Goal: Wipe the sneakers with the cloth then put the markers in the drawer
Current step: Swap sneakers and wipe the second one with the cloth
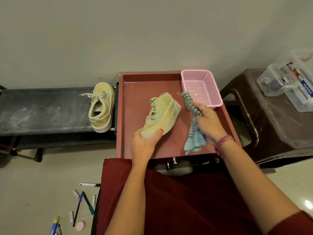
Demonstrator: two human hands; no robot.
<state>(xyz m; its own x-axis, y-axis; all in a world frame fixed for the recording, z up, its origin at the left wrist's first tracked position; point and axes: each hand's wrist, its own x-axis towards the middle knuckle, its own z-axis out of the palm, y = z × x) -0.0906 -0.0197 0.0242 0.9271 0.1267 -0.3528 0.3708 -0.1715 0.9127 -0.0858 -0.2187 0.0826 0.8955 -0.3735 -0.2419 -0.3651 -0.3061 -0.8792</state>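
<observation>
My left hand (145, 142) grips the heel end of a pale beige sneaker (162, 114) lying on its side on the reddish table top (135, 92). Just right of it, my right hand (209, 122) holds a blue and grey striped cloth (193, 131), which hangs down to the table, apart from the shoe. A second beige sneaker (101, 107) stands on the dark bench (42, 111) to the left. Several markers (87, 202) and pens lie scattered on the floor at the lower left. A drawer front with metal knobs (171, 162) shows below the table's near edge.
A pink plastic basket (211, 87) sits at the table's far right corner. A brown plastic stool (271, 129) on the right carries clear plastic boxes (277, 82). A pink round disc (80, 226) lies among the pens. My red-clad lap fills the bottom.
</observation>
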